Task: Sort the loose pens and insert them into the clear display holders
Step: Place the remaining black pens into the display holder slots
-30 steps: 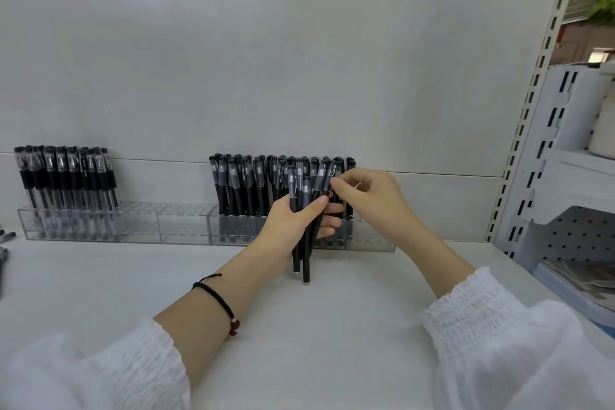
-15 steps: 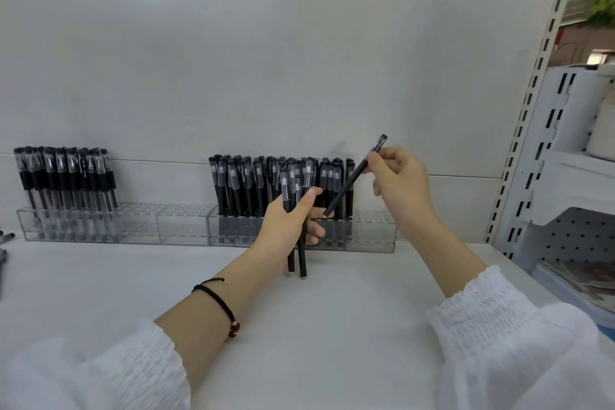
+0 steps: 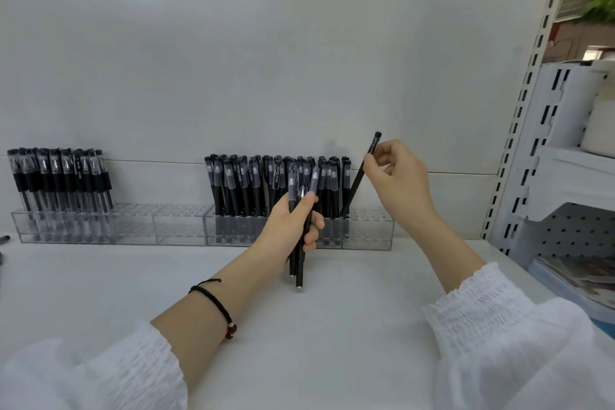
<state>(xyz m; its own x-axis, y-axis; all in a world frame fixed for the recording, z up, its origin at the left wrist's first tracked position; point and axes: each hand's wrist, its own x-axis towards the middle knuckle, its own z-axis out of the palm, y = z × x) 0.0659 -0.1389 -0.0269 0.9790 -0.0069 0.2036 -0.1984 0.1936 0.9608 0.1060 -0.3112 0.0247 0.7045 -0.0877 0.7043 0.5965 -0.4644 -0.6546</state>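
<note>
My left hand [image 3: 286, 230] grips a small bundle of black pens [image 3: 299, 260] upright, their tips hanging just above the white shelf. My right hand [image 3: 397, 180] pinches a single black pen [image 3: 357, 180] near its top; the pen is tilted and its lower end meets the top of the clear holder on the right [image 3: 367, 231], at the right end of the row of black pens standing there [image 3: 263, 183]. A second clear holder [image 3: 139, 226] to the left carries another group of pens [image 3: 60, 176] at its left end.
A white back panel rises behind the holders. A slotted upright post [image 3: 532, 103] and white side shelving [image 3: 579, 176] stand at the right, with booklets [image 3: 579, 276] on a lower shelf. Loose pen ends [image 3: 4, 240] show at the far left edge.
My right hand pulled one pen out of the bundle in my left hand, lifted it to the right and brought its lower end down to the right holder's top.
</note>
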